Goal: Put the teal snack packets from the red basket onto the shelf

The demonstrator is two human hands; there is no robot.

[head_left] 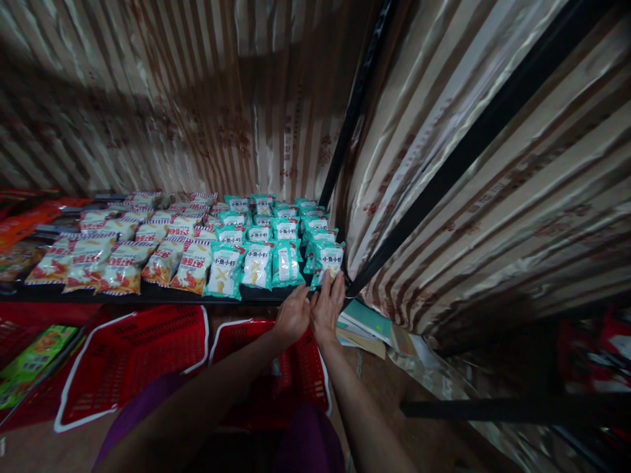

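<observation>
My right hand (327,307) reaches to the shelf's front right corner. Its fingers are stretched out and rest against the lower front of a teal-and-white snack bag (332,255), which leads the rightmost row. Close beside it, my left hand (294,316) is at the shelf's front edge, just left of that bag. The left fingers are bent and close together; whatever they hold, if anything, is hidden. More teal snack bags (257,263) stand in rows to the left, with an upright one showing its back (286,264) nearest my left hand.
Orange-and-white snack bags (123,266) fill the black shelf (167,297) farther left. Below stand a red basket (142,348) and another red basket (320,374), partly under my arms. A black post (424,203) rises at the right before striped curtains (493,217). Papers (367,322) lie on the floor.
</observation>
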